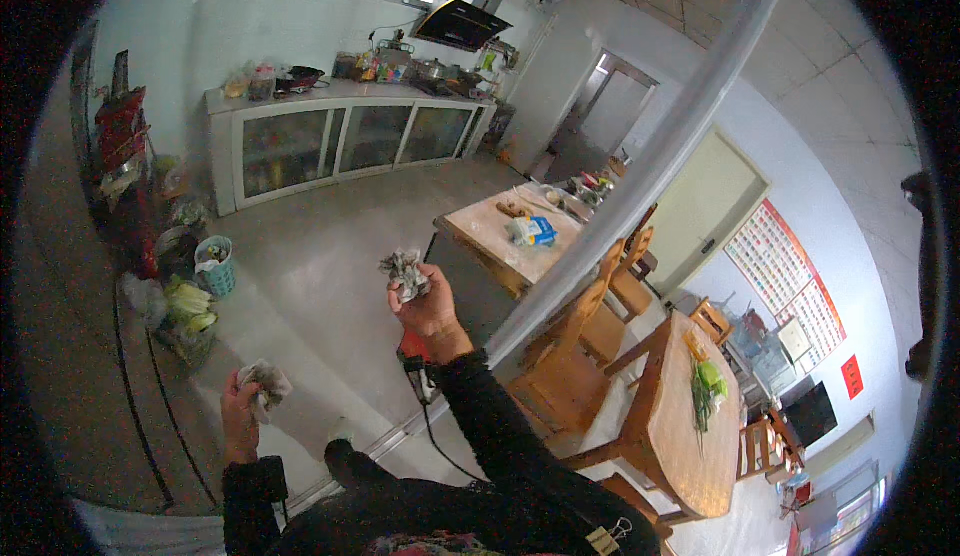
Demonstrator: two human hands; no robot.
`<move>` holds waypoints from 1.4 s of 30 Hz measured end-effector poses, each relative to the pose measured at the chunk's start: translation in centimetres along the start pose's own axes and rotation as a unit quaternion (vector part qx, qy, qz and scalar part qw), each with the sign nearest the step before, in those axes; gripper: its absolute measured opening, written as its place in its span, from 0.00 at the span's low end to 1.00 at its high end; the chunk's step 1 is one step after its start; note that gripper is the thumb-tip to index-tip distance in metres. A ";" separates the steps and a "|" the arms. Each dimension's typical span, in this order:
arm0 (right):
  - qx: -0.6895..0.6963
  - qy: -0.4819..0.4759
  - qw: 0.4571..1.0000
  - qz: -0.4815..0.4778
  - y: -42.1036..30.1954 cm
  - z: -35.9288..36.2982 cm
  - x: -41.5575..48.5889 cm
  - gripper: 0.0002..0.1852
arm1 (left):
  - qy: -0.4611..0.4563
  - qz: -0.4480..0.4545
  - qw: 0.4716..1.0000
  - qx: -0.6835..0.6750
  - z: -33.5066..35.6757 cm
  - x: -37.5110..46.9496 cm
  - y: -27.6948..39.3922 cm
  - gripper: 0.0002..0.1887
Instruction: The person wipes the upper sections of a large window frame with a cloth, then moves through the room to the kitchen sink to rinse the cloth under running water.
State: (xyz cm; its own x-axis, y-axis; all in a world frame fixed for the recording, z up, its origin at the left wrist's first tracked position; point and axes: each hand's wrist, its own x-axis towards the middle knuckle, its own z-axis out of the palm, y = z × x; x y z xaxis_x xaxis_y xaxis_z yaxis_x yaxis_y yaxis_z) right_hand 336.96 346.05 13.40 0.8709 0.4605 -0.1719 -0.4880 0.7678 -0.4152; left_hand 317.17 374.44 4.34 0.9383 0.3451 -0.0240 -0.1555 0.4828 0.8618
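My left hand (238, 413) is closed around a crumpled, dirty white wad (267, 385), which looks like used tissue or cloth. In my right hand (431, 308), raised in front of me, is another crumpled wad (406, 274), grey and white with dark smudges. Both hands are in the air over the pale floor, well apart from each other. A red object (412, 344) with a black cable shows just below my right wrist; my hand and sleeve partly cover it, so I cannot tell what it is.
To the left stands a light-blue plastic basket (216, 277) with waste inside, beside leafy vegetables (187, 305) and bags. A worktable (480, 222) holds a blue-and-white packet (534, 231). A glass door's edge (637, 173) runs diagonally before wooden chairs (570, 383) and a dining table (675, 436).
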 end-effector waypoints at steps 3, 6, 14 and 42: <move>0.062 0.084 0.995 0.009 -0.2 -5.3 7.4 0.16 | 0.016 0.034 0.999 0.024 0.4 3.9 -0.6 0.15; 0.104 0.200 0.974 -0.019 -1.3 -10.2 15.6 0.16 | -0.019 0.035 0.996 0.082 -0.7 10.7 -1.5 0.20; 0.052 0.259 0.964 -0.038 -7.6 -18.6 28.8 0.15 | 0.124 -0.064 0.984 0.114 -14.1 30.2 -8.2 0.18; 0.193 0.335 0.888 -0.249 -32.2 -29.6 63.5 0.15 | -0.210 -0.160 0.935 0.235 13.1 95.0 -15.1 0.17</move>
State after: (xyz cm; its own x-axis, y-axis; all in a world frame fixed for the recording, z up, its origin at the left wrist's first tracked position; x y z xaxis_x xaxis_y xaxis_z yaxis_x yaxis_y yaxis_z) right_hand 409.69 337.39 -10.61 0.7602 -0.2483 -0.6003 0.0965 0.9570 -0.2736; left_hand 412.66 389.38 -4.30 0.9673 -0.1509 -0.2040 0.2156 0.0651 0.9743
